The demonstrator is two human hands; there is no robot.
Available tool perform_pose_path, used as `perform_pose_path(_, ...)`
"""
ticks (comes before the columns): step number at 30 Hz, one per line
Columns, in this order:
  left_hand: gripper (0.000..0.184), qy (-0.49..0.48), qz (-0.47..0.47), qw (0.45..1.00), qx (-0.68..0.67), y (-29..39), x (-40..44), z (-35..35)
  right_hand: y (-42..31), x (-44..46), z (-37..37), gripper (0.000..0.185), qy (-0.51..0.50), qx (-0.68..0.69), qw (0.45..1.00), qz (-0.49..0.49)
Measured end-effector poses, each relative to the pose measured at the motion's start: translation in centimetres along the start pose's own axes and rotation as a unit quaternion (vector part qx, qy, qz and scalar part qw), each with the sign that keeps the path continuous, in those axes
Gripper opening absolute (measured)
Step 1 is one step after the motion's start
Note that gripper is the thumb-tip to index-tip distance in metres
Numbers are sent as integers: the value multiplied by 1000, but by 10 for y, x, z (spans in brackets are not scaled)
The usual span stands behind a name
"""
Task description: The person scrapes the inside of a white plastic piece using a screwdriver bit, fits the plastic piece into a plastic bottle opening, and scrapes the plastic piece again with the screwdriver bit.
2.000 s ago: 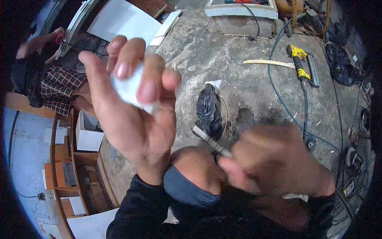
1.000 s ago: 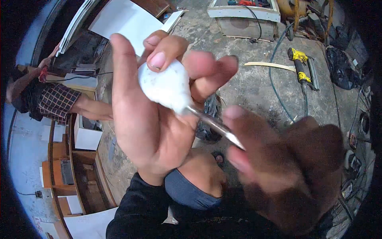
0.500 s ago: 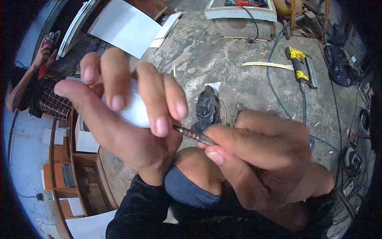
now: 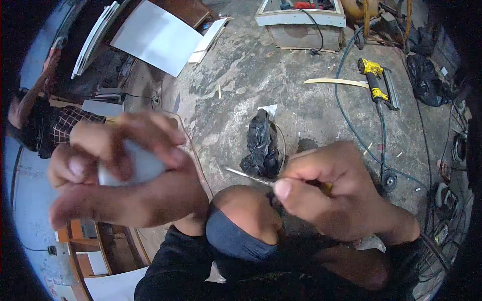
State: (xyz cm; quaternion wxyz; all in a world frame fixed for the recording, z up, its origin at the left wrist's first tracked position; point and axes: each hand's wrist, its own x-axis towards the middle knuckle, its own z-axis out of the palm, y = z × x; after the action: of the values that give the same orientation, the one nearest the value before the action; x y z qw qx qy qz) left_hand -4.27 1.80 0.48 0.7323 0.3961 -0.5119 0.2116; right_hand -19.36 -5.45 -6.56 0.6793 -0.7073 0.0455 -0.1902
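A smooth white object (image 4: 143, 168) sits in my left hand (image 4: 133, 188), with the fingers curled around it; motion blurs it and I cannot tell its kind. My right hand (image 4: 334, 193) pinches a thin drill bit (image 4: 248, 175) between thumb and forefinger. The bit's bare end points left toward my left hand, with a gap between them. Both hands are raised above my bent knee (image 4: 246, 213).
A black plastic bag (image 4: 261, 143) lies on the concrete floor beyond my knee. To the right are a yellow-black nail gun (image 4: 376, 83) and its hose (image 4: 346, 118). White panels (image 4: 155, 37) lean at the back left. Another person's arm (image 4: 47, 75) shows at the left edge.
My left hand has moved left and down with the white object, away from the drill bit. The bit's far end, earlier at the left fingertips, is now exposed.
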Motion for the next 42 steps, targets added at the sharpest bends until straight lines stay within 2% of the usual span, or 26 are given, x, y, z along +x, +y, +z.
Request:
perform_pose_path(1, 42, -85, -37, 993, -67, 5, 6, -14, 2, -1, -2, 20, -3, -12, 1000, 25)
perform_pose_path(2, 40, -93, -97, 984, -116, 6, 7, -14, 3, -2, -5, 21, -5, -26, 998, 48)
perform_pose_path(4, 37, -104, -217, 948, -208, 8, 9, -15, 7, -3, -7, 19, 25, -53, 998, 2)
perform_pose_path(5, 32, -103, -313, 881, -339, 0, 12, -22, 8, -4, -5, 19, 38, -62, 997, -21)
perform_pose_path(6, 31, -62, -412, 797, -437, -7, 12, -25, 8, -4, -2, 19, 59, -63, 996, -37)
perform_pose_path(8, 31, 23, -576, 637, -512, -17, 11, -22, 4, -2, 3, 21, 111, -69, 989, -75)
perform_pose_path(12, 32, 4, -572, 603, -556, -25, 12, -28, 4, -1, 11, 22, 220, -104, 958, -151)
perform_pose_path(18, 31, 21, -597, 563, -572, -22, 12, -26, -24, -8, 9, 22, 188, -330, 911, -161)
perform_pose_path(22, 33, -17, -590, 533, -607, -28, 9, -28, -28, -9, 21, 20, 265, -329, 890, -171)
perform_pose_path(25, 35, -26, -576, 541, -612, -28, 7, -28, -39, -5, 28, 20, 291, -409, 847, -174)
perform_pose_path(27, 35, -20, -566, 560, -604, -23, 3, -26, -34, 0, 35, 23, 320, -400, 830, -220)
perform_pose_path(28, 35, -17, -562, 569, -600, -21, 1, -24, -22, 6, 42, 25, 350, -348, 830, -259)
perform_pose_path(31, 36, -121, -518, 569, -627, -57, 2, -29, -25, 12, 54, 34, 382, -321, 819, -283)
perform_pose_path(33, 36, -140, -510, 587, -613, -63, -1, -33, -26, 13, 55, 39, 377, -349, 808, -289)
perform_pose_path(36, 37, -55, -524, 667, -527, -7, 0, -5, -21, 20, 45, 42, 349, -391, 792, -314)
perform_pose_path(37, 37, -35, -511, 701, -496, 0, 0, 1, -22, 23, 41, 42, 336, -401, 793, -313)
perform_pose_path(40, 33, -50, -454, 757, -468, -6, -5, -1, -23, 20, 30, 38, 245, -374, 848, -285)
perform_pose_path(42, 24, -99, -413, 776, -467, -4, -5, -4, -19, 20, 29, 35, 218, -349, 867, -282)
